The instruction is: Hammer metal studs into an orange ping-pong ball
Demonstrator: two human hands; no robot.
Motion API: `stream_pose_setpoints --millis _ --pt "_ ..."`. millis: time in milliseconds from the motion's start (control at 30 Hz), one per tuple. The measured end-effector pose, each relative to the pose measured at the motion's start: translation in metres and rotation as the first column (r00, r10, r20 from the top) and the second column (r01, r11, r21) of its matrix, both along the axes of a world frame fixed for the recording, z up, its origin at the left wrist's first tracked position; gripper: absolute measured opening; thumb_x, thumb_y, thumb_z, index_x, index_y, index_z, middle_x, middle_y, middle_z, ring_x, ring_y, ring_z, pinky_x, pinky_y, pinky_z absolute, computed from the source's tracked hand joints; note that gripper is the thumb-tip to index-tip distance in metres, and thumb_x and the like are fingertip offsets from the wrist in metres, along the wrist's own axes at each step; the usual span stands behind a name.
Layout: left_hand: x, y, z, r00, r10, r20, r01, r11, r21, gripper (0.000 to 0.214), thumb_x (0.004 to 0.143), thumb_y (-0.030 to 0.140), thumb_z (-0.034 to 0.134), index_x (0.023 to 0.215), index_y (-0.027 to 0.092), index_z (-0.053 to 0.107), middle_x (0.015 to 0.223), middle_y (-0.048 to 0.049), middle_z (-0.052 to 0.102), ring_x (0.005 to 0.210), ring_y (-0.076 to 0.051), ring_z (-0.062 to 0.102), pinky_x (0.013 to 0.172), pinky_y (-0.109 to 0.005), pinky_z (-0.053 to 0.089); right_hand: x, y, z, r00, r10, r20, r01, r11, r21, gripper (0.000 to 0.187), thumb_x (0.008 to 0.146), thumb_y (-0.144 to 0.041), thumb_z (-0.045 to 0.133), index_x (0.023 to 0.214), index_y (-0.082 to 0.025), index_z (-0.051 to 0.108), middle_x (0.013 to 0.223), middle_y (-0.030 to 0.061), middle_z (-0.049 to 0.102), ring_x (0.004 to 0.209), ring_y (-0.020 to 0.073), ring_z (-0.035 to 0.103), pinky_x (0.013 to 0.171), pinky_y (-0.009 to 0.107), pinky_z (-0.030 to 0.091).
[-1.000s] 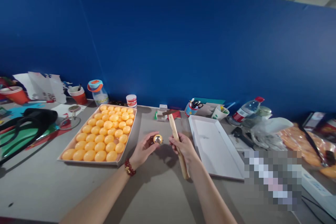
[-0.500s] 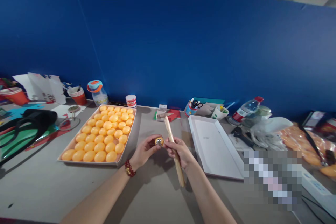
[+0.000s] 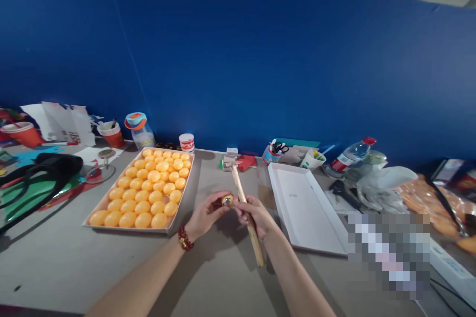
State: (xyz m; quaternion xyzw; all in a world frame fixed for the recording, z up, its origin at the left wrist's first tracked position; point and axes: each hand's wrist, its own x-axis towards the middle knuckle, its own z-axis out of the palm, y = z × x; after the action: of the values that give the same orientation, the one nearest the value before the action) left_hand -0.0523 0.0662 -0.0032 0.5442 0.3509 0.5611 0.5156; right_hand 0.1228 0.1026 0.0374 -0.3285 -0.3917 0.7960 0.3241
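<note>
My left hand (image 3: pixel 205 216) pinches a small round orange piece with a shiny silver centre (image 3: pixel 227 201) just above the grey table (image 3: pixel 74 262). My right hand (image 3: pixel 254 214) is wrapped round the wooden handle of a small hammer (image 3: pixel 244 205), whose metal head points away from me. The fingertips of both hands meet at the small piece. Left of my hands lies a shallow tray (image 3: pixel 174 220) packed with several rows of orange balls (image 3: pixel 148 193). An empty white tray (image 3: pixel 308 208) lies to the right.
Along the blue wall stand a red cup (image 3: pixel 109 133), a lidded jar (image 3: pixel 137 129), a small white tub (image 3: pixel 186 141), a pen cup with scissors (image 3: pixel 272 153) and a water bottle (image 3: pixel 351 154). A black bag (image 3: pixel 40 168) lies far left; bags and clutter fill the right.
My right hand has brought the hammer leftward until its fingers touch the small piece in my left hand. The hammer head has swung slightly left.
</note>
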Motion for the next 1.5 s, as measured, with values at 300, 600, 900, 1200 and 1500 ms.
stream_pose_setpoints --millis 300,600,900,1200,1500 --pt "-0.003 0.000 0.002 0.990 0.061 -0.128 -0.060 0.998 0.010 0.042 0.081 0.034 0.067 0.120 0.021 0.061 0.120 -0.0109 0.065 0.110 -0.027 0.060 0.096 -0.043 0.049 0.000 0.001 -0.002 0.996 -0.041 0.077 0.038 0.998 0.048 0.038 0.063 -0.037 0.083 0.079 -0.015 0.057 0.053 -0.0051 0.055 0.038 0.0031 0.040 0.035 0.015 0.024" --pt "-0.003 -0.001 0.004 0.987 0.087 -0.138 -0.089 0.996 -0.011 0.040 0.081 0.034 0.067 0.118 0.021 0.063 0.119 -0.0098 0.066 0.107 -0.026 0.063 0.093 -0.041 0.051 -0.002 0.000 -0.001 0.997 -0.050 0.053 0.047 0.997 0.059 0.037 0.063 -0.038 0.081 0.079 -0.015 0.057 0.058 -0.0022 0.061 0.039 0.0030 0.041 0.035 0.015 0.026" --pt "-0.003 0.000 0.005 0.980 0.114 -0.166 -0.115 0.993 0.001 0.040 0.079 0.034 0.067 0.117 0.021 0.065 0.117 -0.0090 0.068 0.107 -0.026 0.063 0.093 -0.040 0.051 -0.004 -0.002 0.001 0.993 -0.078 0.084 0.071 0.994 0.082 0.036 0.065 -0.037 0.080 0.080 -0.016 0.055 0.060 -0.0021 0.061 0.041 0.0035 0.044 0.036 0.014 0.027" --pt "-0.004 0.002 0.000 0.974 0.141 -0.179 -0.139 0.990 0.022 0.040 0.079 0.032 0.068 0.117 0.020 0.065 0.113 -0.0100 0.070 0.101 -0.026 0.065 0.090 -0.041 0.053 -0.009 -0.009 0.008 0.980 -0.142 0.141 0.123 0.983 0.138 0.037 0.064 -0.041 0.079 0.081 -0.017 0.055 0.060 -0.0036 0.060 0.041 0.0044 0.046 0.035 0.015 0.029" --pt "-0.004 0.001 -0.001 0.967 0.167 -0.190 -0.166 0.986 0.023 0.040 0.079 0.033 0.068 0.116 0.019 0.064 0.113 -0.0098 0.069 0.099 -0.025 0.065 0.086 -0.039 0.055 -0.014 -0.008 -0.004 0.968 -0.186 0.166 0.153 0.969 0.196 0.039 0.067 -0.047 0.075 0.081 -0.018 0.053 0.060 -0.0042 0.058 0.042 0.0045 0.045 0.034 0.013 0.030"
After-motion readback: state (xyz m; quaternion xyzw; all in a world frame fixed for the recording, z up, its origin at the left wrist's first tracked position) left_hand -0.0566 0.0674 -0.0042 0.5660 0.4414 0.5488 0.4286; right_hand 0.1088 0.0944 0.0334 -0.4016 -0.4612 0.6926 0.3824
